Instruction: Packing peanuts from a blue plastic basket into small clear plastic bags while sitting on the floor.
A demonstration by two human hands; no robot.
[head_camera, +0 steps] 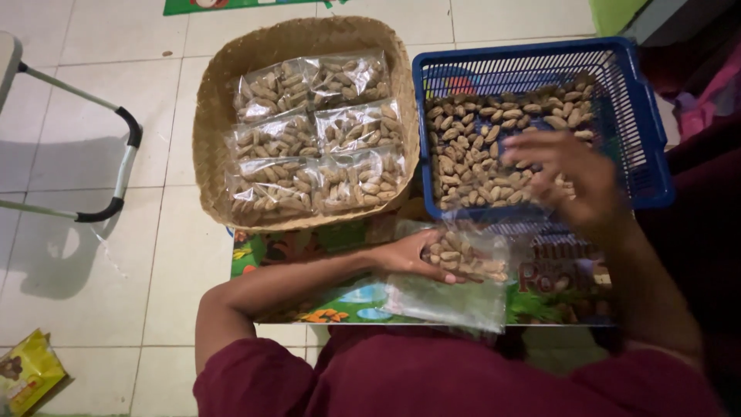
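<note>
Bagging peanuts over the blue basket [652,154].
I see the left hand [405,253] clasping a clear bag [463,270]; the right hand [571,177] hovers blurred, fingers loosely spread.

Left hand [407,255] holds clear peanut bag [463,266]; right hand [567,181], seemingly blurred, over blue basket [648,116].

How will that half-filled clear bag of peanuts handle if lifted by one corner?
The clear bag is thin film, so probably floppy. Its open part lies flat and crumpled; the peanuts bunched by the left hand would likely slide, possibly spill.
</note>
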